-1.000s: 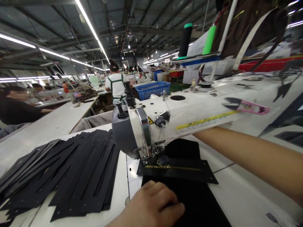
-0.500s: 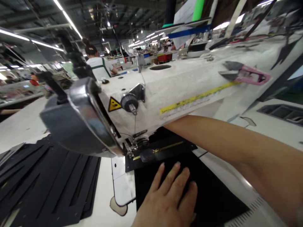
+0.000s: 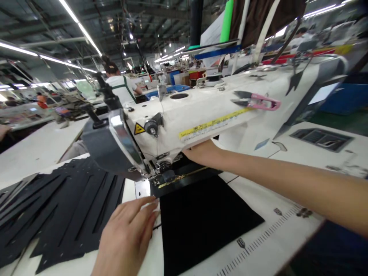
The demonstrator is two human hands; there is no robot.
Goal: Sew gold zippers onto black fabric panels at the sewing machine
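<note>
A black fabric panel (image 3: 201, 222) lies flat on the sewing machine bed, its upper edge meeting a black strip with a gold zipper (image 3: 184, 177). The strip passes beneath the presser foot area of a white sewing machine (image 3: 212, 119). At the panel's upper left edge, my left hand (image 3: 126, 230) has bent fingers with tips drawn together on the edge of the fabric. My right hand (image 3: 199, 151) reaches under the machine arm, near the far side of the zipper strip. Its fingers are hidden behind the machine head.
Black cut pieces (image 3: 83, 207) lie in an overlapping pile at left. Pink-handled thread snips (image 3: 258, 100) rest on the machine arm. A ruler scale (image 3: 258, 241) runs along the table's front edge. Another person (image 3: 120, 84) sits beyond the machine.
My left hand has moved left, from lying flat on the black panel to its upper left edge. My right arm still reaches under the machine. The camera view has shifted.
</note>
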